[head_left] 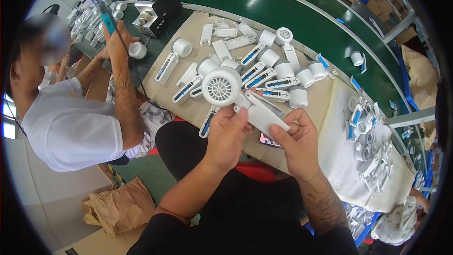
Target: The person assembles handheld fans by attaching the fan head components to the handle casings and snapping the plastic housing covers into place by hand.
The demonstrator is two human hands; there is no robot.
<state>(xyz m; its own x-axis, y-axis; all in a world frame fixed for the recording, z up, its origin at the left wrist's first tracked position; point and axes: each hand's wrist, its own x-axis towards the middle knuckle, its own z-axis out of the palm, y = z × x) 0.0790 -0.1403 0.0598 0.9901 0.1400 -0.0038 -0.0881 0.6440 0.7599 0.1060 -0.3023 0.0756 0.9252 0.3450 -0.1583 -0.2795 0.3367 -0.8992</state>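
A white handheld fan (222, 87) with a round slotted grille is held up over the near edge of the table. My left hand (225, 138) is closed around the neck end of its handle. At the handle's lower end, my right hand (299, 142) pinches a long white handle cover (262, 114) between thumb and fingers. The cover lies along the handle, with a gap showing at its upper side; I cannot tell how far it is seated. Behind the fan lie several similar fans with open handles (255, 74) showing blue parts inside.
Loose white covers (225, 32) lie at the back of the papered table (200, 21), before a green conveyor (264, 7). More fan parts (365, 137) are piled at right. At left a co-worker holds a teal power screwdriver (107, 21) near a black machine (158, 12). A phone (270, 140) is partly hidden under my hands.
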